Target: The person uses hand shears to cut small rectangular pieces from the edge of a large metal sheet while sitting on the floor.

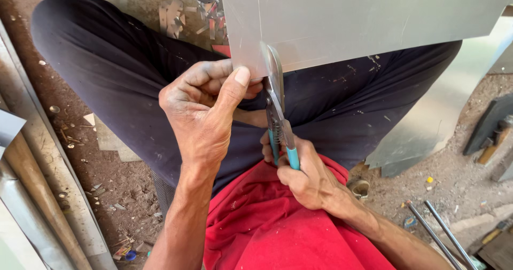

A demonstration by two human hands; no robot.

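**Snips in the sheet edge, left hand pinching the cut strip**

My left hand (206, 107) is clamped on the near edge of the flat grey sheet-metal panel (363, 18), thumb pressed on top, fingers curled under, just left of the cut line. My right hand (304, 176) is wrapped tight around the teal-handled steel tin snips (278, 115); handles look squeezed close together, blades biting into the panel's near edge.

The panel lies across my lap over the dark trousers (107, 61) and runs out of view at the top.

Handling, as I judge it:
- Thin sheet, light, but springy. It flexes if held far from the cut.
- Cut edges will be sharp. Grip flat faces, thumb on top, never slide along the edge.
- Bare metal is smooth, so a pinch holds better than an open palm.
- Best hold is close beside the blades, where my left hand sits.

Around me: small metal offcuts (184, 13) on the dirt floor past my knee, another bent grey sheet (427, 125) on my right, two thin steel rods (438, 232) lower right.
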